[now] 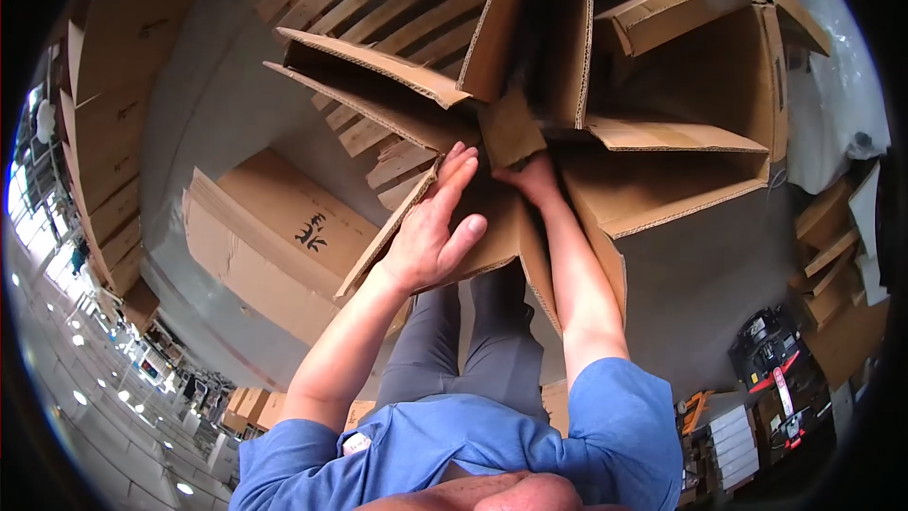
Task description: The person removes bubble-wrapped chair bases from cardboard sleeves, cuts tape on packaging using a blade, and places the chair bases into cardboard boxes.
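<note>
A large open cardboard box stands in front of me, its double flaps spread outward around a dark inside. My left hand lies along the inner side of the near-left flap, fingers stretched out and thumb apart, holding nothing. Through the opening reaches my right hand, at the lower edge of a small brown cardboard piece. Its fingers seem closed on that piece, though most of them are hidden behind it. What lies deeper in the box is too dark to make out.
A wooden pallet lies beyond the box. A flattened carton with black marking is on the floor at left. Another open carton and clear plastic wrap are at right. A black-and-red machine stands lower right.
</note>
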Tool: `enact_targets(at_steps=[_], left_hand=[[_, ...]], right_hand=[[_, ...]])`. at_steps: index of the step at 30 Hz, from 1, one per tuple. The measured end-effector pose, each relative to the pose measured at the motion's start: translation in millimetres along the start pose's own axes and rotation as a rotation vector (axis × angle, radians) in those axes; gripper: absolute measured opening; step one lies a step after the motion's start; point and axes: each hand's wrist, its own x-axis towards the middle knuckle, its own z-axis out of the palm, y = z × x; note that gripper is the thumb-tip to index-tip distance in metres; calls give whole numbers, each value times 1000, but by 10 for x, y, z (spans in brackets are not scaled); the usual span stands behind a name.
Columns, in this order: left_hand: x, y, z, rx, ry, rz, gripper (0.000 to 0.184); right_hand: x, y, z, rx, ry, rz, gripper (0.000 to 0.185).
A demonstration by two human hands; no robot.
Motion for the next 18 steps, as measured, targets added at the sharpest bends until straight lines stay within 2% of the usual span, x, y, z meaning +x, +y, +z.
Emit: enact_targets(at_steps=[2,3,4,7,10,12,14,16,17,18], left_hand=[[46,83,1,7,14,-68,61],[44,106,-5,11,22,-62,61],[51,111,-7,19,37,-74,61],[27,138,0,-29,76,-141,62],[-46,126,75,-78,113,-211,66],[-92,109,145,-283,195,-274,67],[-158,176,146,-249,220,-258,72],[-228,361,98,-486,321,-296,76],[-253,495,55,-508,400,-200,84],[-295,561,-17,-327,389,-148,87]], right_hand=[[-101,-353,2,-257,10,149,91],[-136,-405,-4,-275,30,121,77],[-183,-587,-18,-278,30,109,77],[-360,-1124,-31,-334,22,269,67],[-572,-1586,-4,-389,8,184,75],[-773,-1881,15,-257,12,95,77],[-960,-2107,-8,-289,-9,42,78],[-1164,-2472,-42,-353,-5,-13,71],[-1257,-2592,-58,-327,28,6,67],[-1333,-2674,-73,-302,58,20,63]])
